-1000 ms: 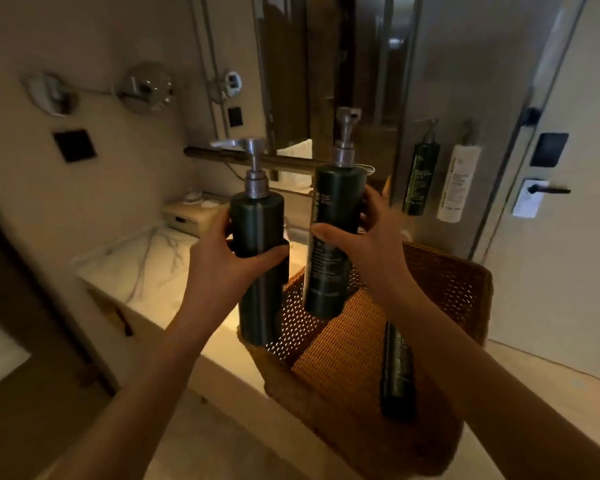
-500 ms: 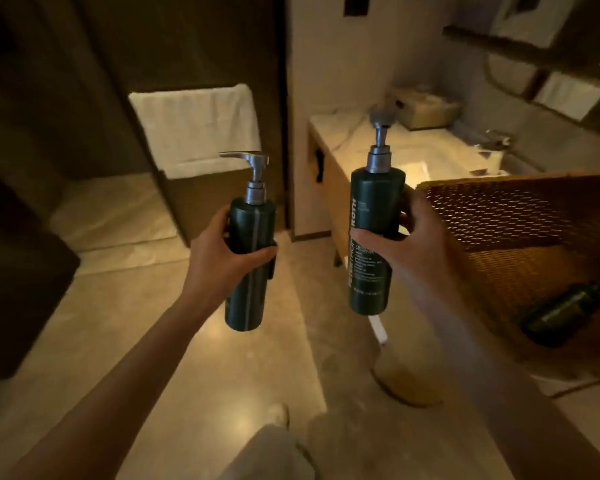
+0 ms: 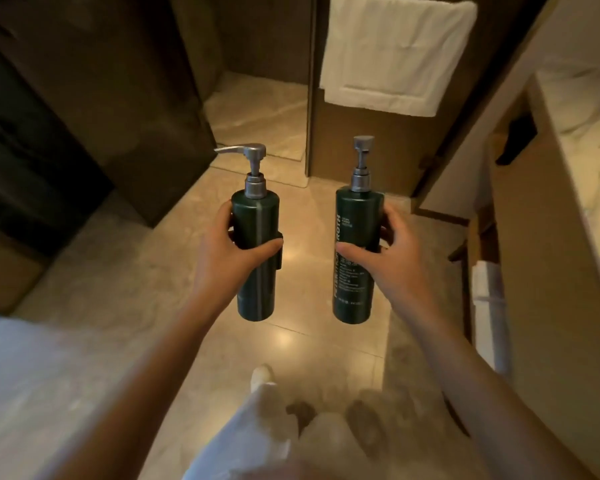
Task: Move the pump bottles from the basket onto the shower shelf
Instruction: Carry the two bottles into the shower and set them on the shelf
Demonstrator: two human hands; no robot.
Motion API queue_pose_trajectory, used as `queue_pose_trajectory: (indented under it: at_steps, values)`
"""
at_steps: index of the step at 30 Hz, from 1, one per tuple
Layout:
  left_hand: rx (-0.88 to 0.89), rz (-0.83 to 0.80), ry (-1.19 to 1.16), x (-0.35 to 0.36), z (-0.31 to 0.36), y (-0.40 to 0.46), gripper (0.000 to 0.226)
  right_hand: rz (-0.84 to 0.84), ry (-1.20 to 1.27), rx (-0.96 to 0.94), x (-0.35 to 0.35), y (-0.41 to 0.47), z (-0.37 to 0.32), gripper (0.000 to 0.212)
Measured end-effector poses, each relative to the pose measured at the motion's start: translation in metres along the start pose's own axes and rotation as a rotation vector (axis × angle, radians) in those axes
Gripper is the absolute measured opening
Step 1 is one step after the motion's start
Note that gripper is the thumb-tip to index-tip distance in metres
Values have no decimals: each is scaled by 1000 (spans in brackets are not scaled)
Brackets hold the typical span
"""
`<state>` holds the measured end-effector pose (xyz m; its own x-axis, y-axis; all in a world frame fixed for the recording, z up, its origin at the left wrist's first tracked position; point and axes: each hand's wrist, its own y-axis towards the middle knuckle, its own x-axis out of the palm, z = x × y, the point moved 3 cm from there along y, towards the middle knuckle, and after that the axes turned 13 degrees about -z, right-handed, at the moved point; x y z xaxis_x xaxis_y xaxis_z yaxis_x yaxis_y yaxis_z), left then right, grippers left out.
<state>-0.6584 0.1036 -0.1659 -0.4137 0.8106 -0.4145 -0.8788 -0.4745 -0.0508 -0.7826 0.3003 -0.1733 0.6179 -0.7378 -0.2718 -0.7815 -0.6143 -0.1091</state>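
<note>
The left hand wraps its fingers and thumb tight around one dark green pump bottle. The right hand wraps around the other pump bottle the same way, thumb in front, fingers behind. Both bottles stand straight up in the air, side by side but apart, above the shiny floor. Nothing carries them but the hands. The basket and the shower shelf are not in sight here.

This looks like the carrying part. To do it well, hold each bottle around its middle, keep the pumps pointing up, and do not squeeze the tops. Walk slowly, since the floor looks slippery. A white towel hangs ahead, near the top edge of the view.
</note>
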Motion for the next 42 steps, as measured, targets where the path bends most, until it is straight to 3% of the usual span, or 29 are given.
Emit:
queue_pose_trajectory:
  at_steps: [13,20,30,36,42]
  values:
    - [5,137,29,-149,-46,160,62,-97,41,-109,122,212,-68,69]
    - [42,181,54,-185,-48,294,65,-129,-3,-172,123,350,-95,63]
    - [66,244,84,-234,-20,512,71,-219,18,-245,113,592,-146,74]
    - [2,359,31,-277,-49,608,68,-262,-18,-245,141,715,-159,71]
    - [9,328,-2,-335,-82,727,65,-250,-18,-267,182,842,-181,72]
